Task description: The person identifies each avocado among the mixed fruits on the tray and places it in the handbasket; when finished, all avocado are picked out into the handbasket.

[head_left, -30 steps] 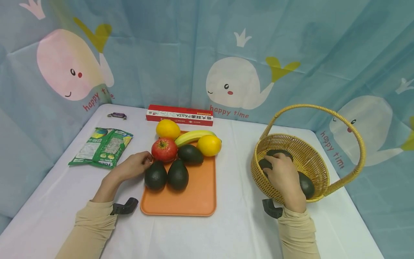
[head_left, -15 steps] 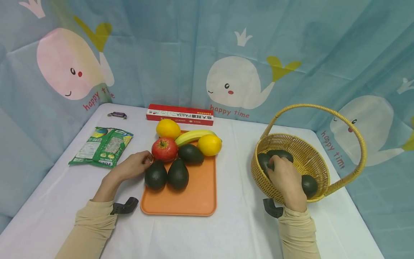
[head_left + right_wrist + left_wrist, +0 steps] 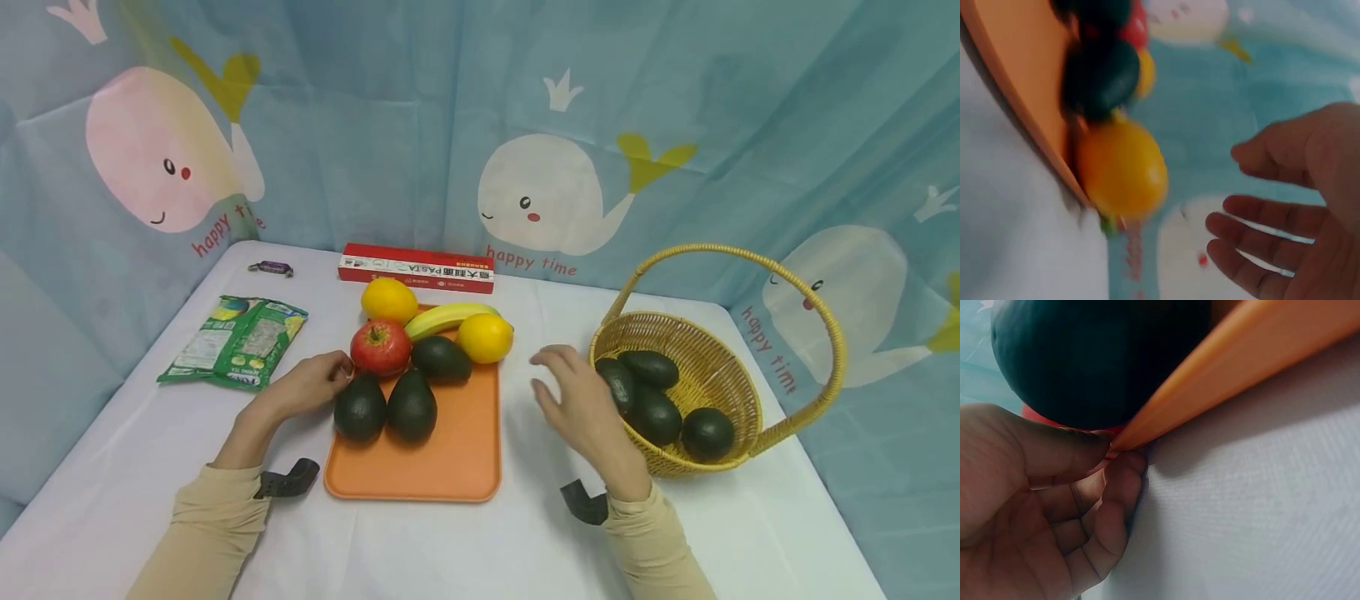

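My left hand (image 3: 311, 385) pinches the left rim of the orange tray (image 3: 412, 479); in the left wrist view, thumb and fingertips meet on the tray's edge (image 3: 1210, 381). Close by lie an avocado (image 3: 361, 408) and a red pomegranate (image 3: 381, 346). A second avocado (image 3: 412, 406), a third one (image 3: 441, 358), a banana (image 3: 447, 317) and two lemons (image 3: 389, 301) are also grouped there. Fingers spread and holding nothing, my right hand (image 3: 585, 408) hovers between the tray and the wicker basket (image 3: 720, 367). Several avocados (image 3: 657, 417) lie inside that basket.
A red pasta box (image 3: 416, 268) lies behind the tray. On the left are a green snack bag (image 3: 238, 342) and a small purple-wrapped candy (image 3: 272, 267). The basket's tall handle (image 3: 813, 308) arches up at the right. A blue curtain (image 3: 412, 125) stands behind the table.
My right hand has let go of an avocado in the basket, come out and moved left toward the tray. The left hand has stayed at the tray's rim.
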A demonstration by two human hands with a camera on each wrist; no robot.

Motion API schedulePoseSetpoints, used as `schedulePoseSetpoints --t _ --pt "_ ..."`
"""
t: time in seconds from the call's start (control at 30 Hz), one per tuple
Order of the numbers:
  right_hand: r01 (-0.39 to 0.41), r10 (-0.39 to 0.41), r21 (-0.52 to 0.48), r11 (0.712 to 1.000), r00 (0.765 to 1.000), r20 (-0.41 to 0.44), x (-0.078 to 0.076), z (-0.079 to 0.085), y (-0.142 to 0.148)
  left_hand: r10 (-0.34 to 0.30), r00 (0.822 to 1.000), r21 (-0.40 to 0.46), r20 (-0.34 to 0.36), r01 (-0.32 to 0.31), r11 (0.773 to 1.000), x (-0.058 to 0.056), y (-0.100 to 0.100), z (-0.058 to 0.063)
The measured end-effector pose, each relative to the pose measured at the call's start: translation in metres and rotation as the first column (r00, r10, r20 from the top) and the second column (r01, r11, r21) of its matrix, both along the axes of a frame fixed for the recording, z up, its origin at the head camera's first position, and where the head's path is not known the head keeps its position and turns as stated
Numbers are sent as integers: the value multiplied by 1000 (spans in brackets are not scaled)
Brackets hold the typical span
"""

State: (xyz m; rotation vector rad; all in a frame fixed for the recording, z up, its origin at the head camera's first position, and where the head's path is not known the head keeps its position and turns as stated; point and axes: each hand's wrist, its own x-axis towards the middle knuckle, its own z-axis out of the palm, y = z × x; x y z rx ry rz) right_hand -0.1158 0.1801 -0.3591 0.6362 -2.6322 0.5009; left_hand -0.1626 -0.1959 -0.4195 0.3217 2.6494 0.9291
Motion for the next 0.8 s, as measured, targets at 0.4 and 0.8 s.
schedulePoseSetpoints --t 0.4,0.8 --pt "-403 422 467 787 904 69 14 -25 -101 4 1000 1 -5 -4 1000 5 -1 -1" --pt "-329 368 509 796 930 25 13 -33 -103 -7 1000 9 -23 7 1000 3 0 1"
